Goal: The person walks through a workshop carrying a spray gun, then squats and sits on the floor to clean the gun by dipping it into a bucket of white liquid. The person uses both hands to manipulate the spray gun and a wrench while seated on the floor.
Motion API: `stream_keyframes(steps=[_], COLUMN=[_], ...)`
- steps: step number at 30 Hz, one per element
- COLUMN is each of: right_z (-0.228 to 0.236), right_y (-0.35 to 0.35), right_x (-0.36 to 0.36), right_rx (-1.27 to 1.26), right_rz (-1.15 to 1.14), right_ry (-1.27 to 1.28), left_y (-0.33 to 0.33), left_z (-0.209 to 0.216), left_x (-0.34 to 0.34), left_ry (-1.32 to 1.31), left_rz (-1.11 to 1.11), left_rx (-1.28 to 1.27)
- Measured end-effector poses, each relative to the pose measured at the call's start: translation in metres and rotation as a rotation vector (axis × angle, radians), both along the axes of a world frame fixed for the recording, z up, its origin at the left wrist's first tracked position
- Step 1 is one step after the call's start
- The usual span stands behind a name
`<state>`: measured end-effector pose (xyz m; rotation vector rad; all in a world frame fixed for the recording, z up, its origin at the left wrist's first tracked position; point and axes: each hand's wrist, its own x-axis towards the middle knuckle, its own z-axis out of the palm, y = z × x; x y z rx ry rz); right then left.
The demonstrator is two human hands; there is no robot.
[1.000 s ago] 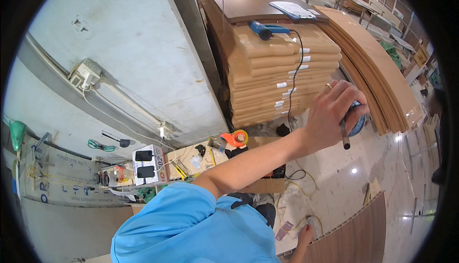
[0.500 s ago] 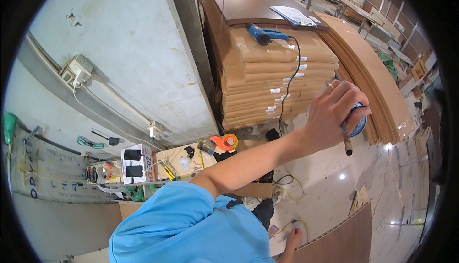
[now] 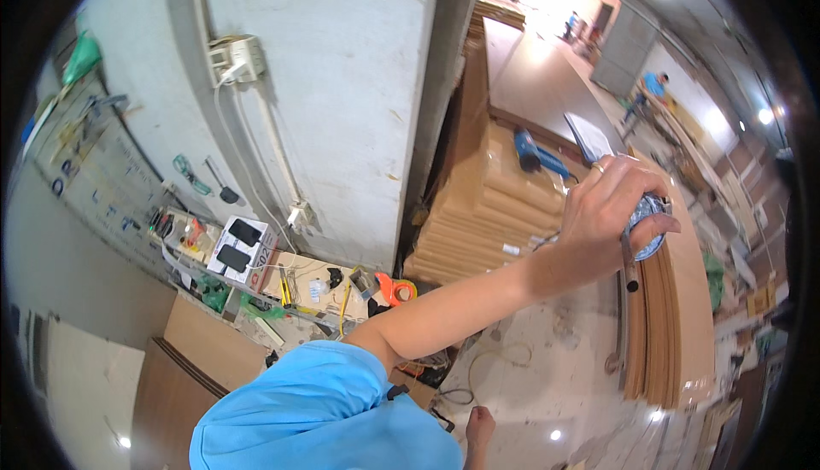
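Observation:
My left hand (image 3: 611, 205) is raised at the end of an outstretched arm, closed around a round blue-and-silver thing (image 3: 651, 229) with a dark rod (image 3: 630, 265) along it; the fingers partly cover both. Just behind that hand are a blue power tool (image 3: 538, 156) with a cable and a clipboard with papers (image 3: 589, 135), both on stacked wrapped boards (image 3: 487, 218). Low down near the body, my right hand (image 3: 481, 426) is curled into a fist. Whatever it may hold is hidden.
A cluttered bench by the wall carries an orange tape dispenser (image 3: 397, 291), a white box (image 3: 243, 252) with two phones, and a yellow cutter (image 3: 286, 289). Brown panels stand upright on the right (image 3: 653, 333) and lower left (image 3: 175, 402). A person (image 3: 653, 86) works far off.
The view has swung, so wall and stacks sit further right and the room beyond shows more. My left hand still grips the same thing. The brown panel beside my right hand has left the view.

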<state>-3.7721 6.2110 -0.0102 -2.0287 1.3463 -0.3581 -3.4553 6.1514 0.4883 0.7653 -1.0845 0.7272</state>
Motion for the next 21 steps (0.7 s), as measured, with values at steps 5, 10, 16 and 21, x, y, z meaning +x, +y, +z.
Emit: stream_keyframes(steps=[5, 10, 16, 21], right_z=[-0.003, -0.024, -0.050, -0.050], right_y=[-0.051, -0.079, -0.077, -0.070], right_x=[0.003, -0.003, 0.003, 0.020], right_rx=[-0.052, -0.028, 0.003, 0.078], right_rz=[0.171, 0.196, 0.244, 0.321], right_ry=[0.024, 0.035, 0.071, 0.088], left_y=[0.014, 0.031, 0.042, 0.043], left_z=[0.029, 0.049, 0.063, 0.069], left_x=[0.011, 0.015, 0.021, 0.024], left_ry=[0.004, 0.004, -0.029, -0.038], left_rz=[0.150, 0.210, 0.289, 0.291], left_rx=[-0.044, -0.084, -0.135, -0.144])
